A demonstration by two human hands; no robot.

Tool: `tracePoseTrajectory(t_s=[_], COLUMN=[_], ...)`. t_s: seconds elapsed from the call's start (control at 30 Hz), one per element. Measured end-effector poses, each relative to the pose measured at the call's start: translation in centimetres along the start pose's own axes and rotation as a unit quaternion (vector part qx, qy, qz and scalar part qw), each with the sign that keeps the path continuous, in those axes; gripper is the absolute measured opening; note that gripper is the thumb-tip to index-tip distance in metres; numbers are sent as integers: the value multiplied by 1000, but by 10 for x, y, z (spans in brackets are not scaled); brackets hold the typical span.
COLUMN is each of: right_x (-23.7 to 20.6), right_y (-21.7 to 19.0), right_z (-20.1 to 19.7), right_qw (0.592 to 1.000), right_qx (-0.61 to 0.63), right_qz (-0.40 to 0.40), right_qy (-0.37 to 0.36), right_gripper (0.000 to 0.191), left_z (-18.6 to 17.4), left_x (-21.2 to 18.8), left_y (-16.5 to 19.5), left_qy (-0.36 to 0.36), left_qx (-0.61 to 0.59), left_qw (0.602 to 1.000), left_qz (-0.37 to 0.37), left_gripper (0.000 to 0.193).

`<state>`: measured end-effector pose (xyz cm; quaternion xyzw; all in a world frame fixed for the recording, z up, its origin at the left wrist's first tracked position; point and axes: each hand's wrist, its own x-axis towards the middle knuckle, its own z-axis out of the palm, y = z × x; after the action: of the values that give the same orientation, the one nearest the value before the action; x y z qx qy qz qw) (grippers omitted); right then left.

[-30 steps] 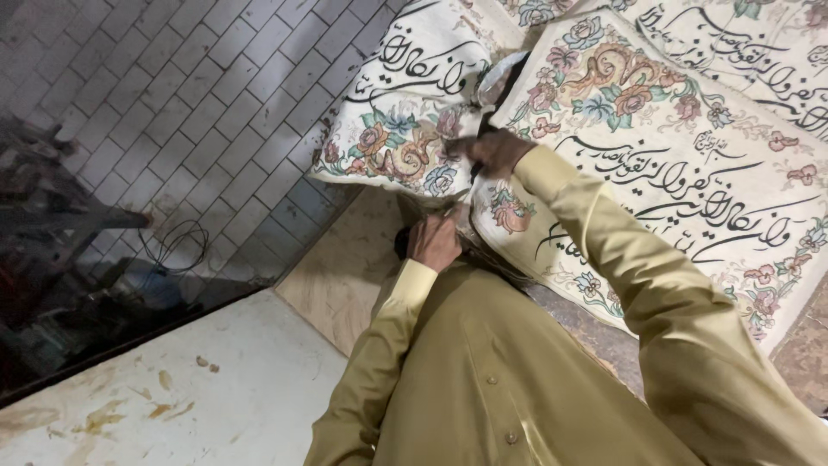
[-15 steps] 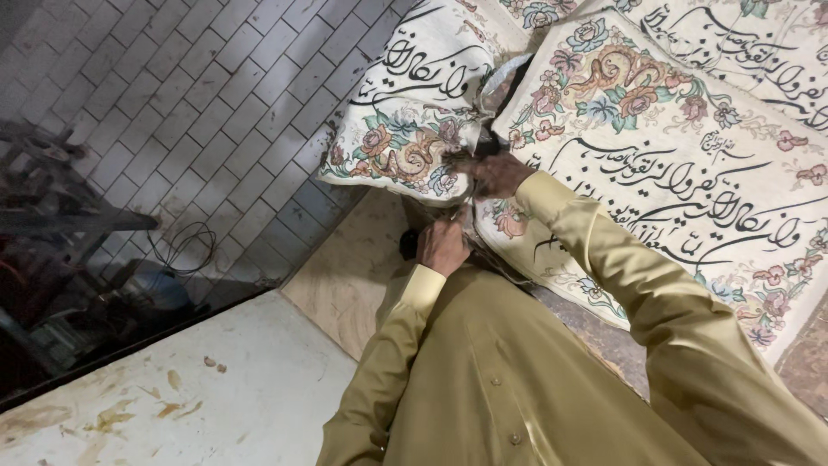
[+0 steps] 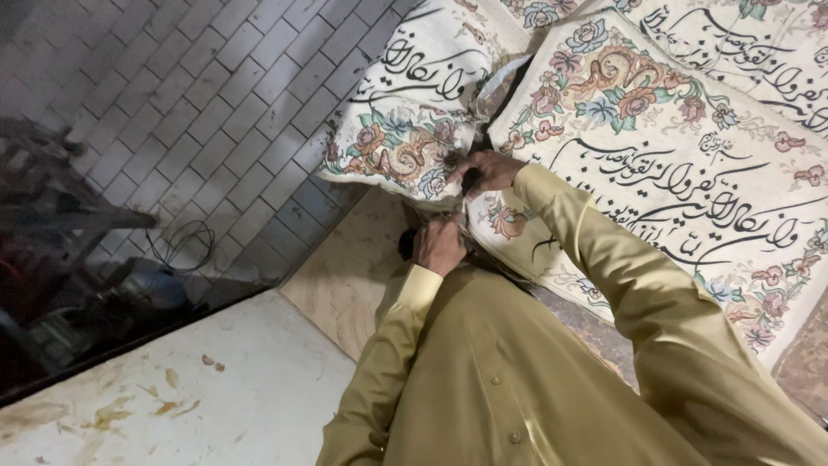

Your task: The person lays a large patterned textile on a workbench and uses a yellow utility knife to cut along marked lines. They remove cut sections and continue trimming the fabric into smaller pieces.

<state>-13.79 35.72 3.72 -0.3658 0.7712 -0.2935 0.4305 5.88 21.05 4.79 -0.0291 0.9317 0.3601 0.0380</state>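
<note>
The right hand (image 3: 487,171) is pinching the frayed edge of the cloth (image 3: 405,129), its grip pressed together. The left hand (image 3: 440,246) is sitting just below, fingers curled; what it is holding cannot be told. The cloth is lying beyond both hands, nearer the right.

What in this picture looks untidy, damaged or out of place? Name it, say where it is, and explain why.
Loose frayed threads hang at the edge between the two floral woven panels, just above the right hand. Yellowish scraps litter the white surface at lower left.
</note>
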Motion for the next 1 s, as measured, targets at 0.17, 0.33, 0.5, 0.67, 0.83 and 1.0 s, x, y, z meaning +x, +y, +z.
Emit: tracePoseTrajectory(t_s=[0.17, 0.33, 0.5, 0.67, 0.83, 1.0], right_x=[11, 9, -8, -15, -14, -16], right_y=[7, 13, 3, -16, -19, -13], right_z=[9, 10, -3, -15, -19, -20], right_qw=[999, 997, 995, 999, 1000, 999], right_qx=[29, 48, 60, 4, 3, -22], right_qz=[26, -43, -65, -53, -20, -36], right_qy=[12, 30, 36, 11, 16, 29], right_gripper=[54, 57, 60, 65, 67, 71], left_z=[-3, -6, -8, -12, -16, -12], left_x=[1, 2, 7, 18, 5, -7], left_y=[3, 5, 9, 15, 22, 25], left_qy=[-33, -2, -18, -12, 22, -23], left_qx=[-2, 8, -16, -4, -3, 12], left_qw=[999, 1000, 999, 1000, 1000, 998], left_qz=[-35, -27, -36, -18, 16, -54], left_gripper=[57, 58, 58, 62, 58, 60])
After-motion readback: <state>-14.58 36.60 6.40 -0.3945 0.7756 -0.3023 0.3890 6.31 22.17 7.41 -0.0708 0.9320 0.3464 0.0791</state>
